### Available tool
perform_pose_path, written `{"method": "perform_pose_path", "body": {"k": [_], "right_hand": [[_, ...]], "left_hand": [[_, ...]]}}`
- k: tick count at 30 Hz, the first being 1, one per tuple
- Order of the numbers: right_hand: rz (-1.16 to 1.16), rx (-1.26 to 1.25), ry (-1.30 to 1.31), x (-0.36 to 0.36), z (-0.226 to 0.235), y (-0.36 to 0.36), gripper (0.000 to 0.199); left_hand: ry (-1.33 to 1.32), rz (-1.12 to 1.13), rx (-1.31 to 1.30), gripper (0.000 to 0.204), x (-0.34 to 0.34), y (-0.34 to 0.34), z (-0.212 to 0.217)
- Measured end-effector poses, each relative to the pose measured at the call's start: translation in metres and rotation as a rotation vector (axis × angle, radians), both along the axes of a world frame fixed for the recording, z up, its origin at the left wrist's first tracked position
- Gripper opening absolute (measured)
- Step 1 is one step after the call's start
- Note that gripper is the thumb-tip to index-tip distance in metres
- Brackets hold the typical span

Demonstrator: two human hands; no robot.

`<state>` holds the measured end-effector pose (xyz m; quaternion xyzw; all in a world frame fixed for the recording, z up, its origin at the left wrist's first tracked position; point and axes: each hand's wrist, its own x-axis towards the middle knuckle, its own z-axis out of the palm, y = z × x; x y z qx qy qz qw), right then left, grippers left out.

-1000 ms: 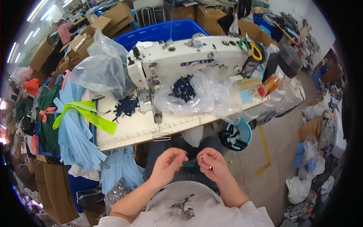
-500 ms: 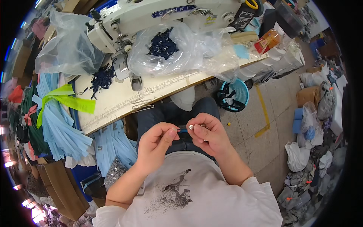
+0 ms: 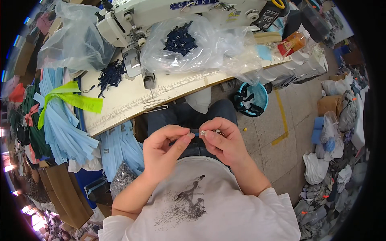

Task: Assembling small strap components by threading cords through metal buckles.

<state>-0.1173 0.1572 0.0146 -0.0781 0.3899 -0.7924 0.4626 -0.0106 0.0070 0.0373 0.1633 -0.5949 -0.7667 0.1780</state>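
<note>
Above my lap, both hands meet with their fingertips close together. My left hand (image 3: 164,149) is pinched, thumb against forefinger, on the end of what looks like a narrow blue strip (image 3: 196,135); most of it is hidden. Between the thumb and forefinger of my right hand (image 3: 226,145) is a small silvery metal piece (image 3: 202,133), right at the strip's end. More shiny metal bits (image 3: 218,131) show among the curled fingers of that hand. The exact kind of metal piece is too small to tell.
Ahead stands a white sewing machine (image 3: 161,16) on a worn table (image 3: 120,110). A clear bag (image 3: 217,56) holds dark blue small pieces (image 3: 180,39). Light blue strips (image 3: 60,120) hang at left, with a lime strip (image 3: 74,100). A blue basket (image 3: 262,100) stands beyond the table edge.
My left hand has shifted slightly left, and its fingers have spread a little behind the pinch. More of the metal bits show in my right hand. The view has tilted slightly.
</note>
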Motion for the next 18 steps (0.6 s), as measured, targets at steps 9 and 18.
{"method": "perform_pose_path", "body": {"k": [9,18], "right_hand": [[-0.008,-0.012,0.057,0.0068,-0.0018,-0.0061,0.014],[0.042,0.034,0.192,0.0058,0.0041,-0.007,0.014]], "left_hand": [[0.007,-0.154,0.364,0.014,0.0081,-0.0041,-0.0022],[0.016,-0.163,0.369,0.016,0.009,-0.0058,-0.0017]]}}
